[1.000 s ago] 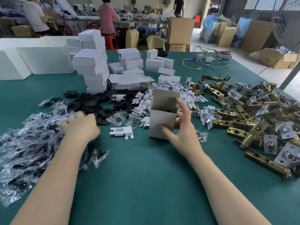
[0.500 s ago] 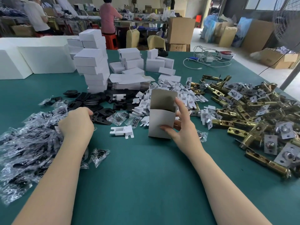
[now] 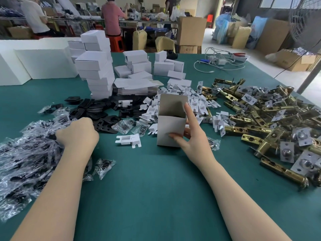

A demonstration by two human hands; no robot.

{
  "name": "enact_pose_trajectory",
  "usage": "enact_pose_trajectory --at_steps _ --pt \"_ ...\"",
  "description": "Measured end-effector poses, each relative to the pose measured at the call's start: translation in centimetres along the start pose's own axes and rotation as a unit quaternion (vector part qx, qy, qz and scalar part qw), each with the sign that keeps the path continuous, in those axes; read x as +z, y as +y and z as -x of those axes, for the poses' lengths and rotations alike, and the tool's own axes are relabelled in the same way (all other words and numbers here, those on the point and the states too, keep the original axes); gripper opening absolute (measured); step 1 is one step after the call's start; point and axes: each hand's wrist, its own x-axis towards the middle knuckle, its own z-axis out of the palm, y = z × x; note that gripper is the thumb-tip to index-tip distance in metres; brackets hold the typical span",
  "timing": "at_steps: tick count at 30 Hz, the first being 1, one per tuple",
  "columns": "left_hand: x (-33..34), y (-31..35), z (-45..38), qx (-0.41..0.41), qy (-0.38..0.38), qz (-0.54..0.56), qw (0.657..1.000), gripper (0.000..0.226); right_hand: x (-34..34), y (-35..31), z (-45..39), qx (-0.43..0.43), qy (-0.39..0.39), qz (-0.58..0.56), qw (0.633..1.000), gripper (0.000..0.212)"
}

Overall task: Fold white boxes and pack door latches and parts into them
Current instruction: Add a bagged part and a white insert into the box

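Right hand (image 3: 192, 140) grips the upright matte cardboard box (image 3: 171, 126); left hand (image 3: 79, 132), at 9 o'clock, clutches crinkly plastic bags (image 3: 26, 157) on the worktop (image 3: 147, 188).

Background stuff: white cables (image 3: 220, 62) tangled on the far end of the green table (image 3: 156, 188), red-handled pliers (image 3: 238, 54) next to them, a tall open cardboard carton (image 3: 191, 30) behind, a red stool (image 3: 116, 42), and a fan (image 3: 305, 23) on the right.
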Motion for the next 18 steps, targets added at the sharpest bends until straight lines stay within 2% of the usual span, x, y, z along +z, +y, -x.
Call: enact_pose_trajectory --at_steps 3,6,8,9,10,11,13,15,16,18 --pt "-0.2 -0.2 -0.1 -0.011 0.042 0.025 0.999 0.036 0.0 -0.1 0.0 -0.006 0.0 0.004 1.0 0.099" --pt "-0.2 -0.1 0.2 0.011 0.156 0.092 0.983 0.039 0.0 -0.2 0.0 -0.008 0.001 0.015 1.0 0.099" --pt "-0.4 0.2 0.4 0.05 0.247 0.209 0.945 0.038 0.0 -0.2 0.0 -0.007 0.001 0.019 1.0 0.098" --pt "-0.5 0.5 0.5 0.075 0.257 0.295 0.917 0.037 0.0 -0.1 0.0 -0.007 0.0 0.02 1.0 0.098" --pt "-0.5 0.9 0.5 0.096 0.233 0.396 0.883 0.037 0.0 -0.1 0.0 -0.006 0.0 0.022 1.0 0.098" --pt "-0.7 1.5 0.7 0.112 0.171 0.499 0.842 0.037 0.0 0.0 0.0 -0.005 0.0 0.023 1.0 0.099" --pt "-1.3 2.7 1.7 0.129 0.01 0.679 0.722 0.041 0.0 0.0 0.0 -0.006 0.001 0.027 1.0 0.099" --pt "-1.5 3.8 2.7 0.133 -0.112 0.772 0.612 0.04 0.1 0.2 0.0 -0.004 0.0 0.029 1.0 0.099" --pt "-1.6 4.2 3.0 0.132 -0.15 0.794 0.574 0.037 0.1 0.2 0.0 -0.003 -0.001 0.028 1.0 0.099" --pt "-1.9 4.9 3.5 0.119 -0.199 0.817 0.528 0.03 0.1 0.3 0.0 -0.005 -0.002 0.027 1.0 0.098"
